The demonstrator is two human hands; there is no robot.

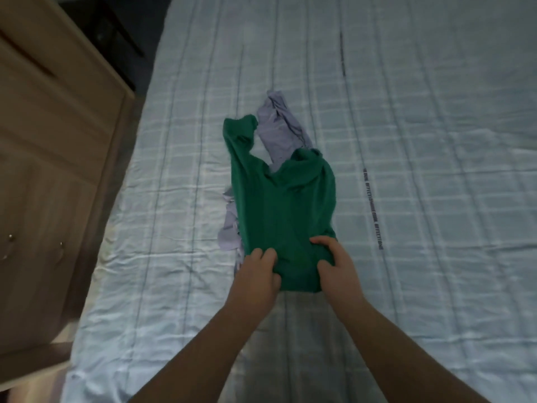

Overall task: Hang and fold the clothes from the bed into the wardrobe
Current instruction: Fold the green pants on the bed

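— Bedding first: how does the bed [406, 141] look?

— Pale checked sheet, mostly bare. Only two garments show on it, both near its middle. The wooden wardrobe [52, 158] stands just left of the bed, doors shut as far as I can tell.

— Which garments?

— A green top [279, 205] lies lengthwise on the bed, its far end rumpled. A lilac garment [279, 126] lies partly under it, poking out beyond the green top's far end and along its left side.

— And the hands?

— Both grip the green top's near end. The left hand [258, 271] has its fingers curled and clamped on the left corner; the right hand [334, 263] is closed on the right corner, thumb on top.

— How far along, would you say?

— Late but not finished, I'd judge. The green top looks narrowed, perhaps mid-fold. It must be finished and carried left to the wardrobe; the lilac garment is untouched.
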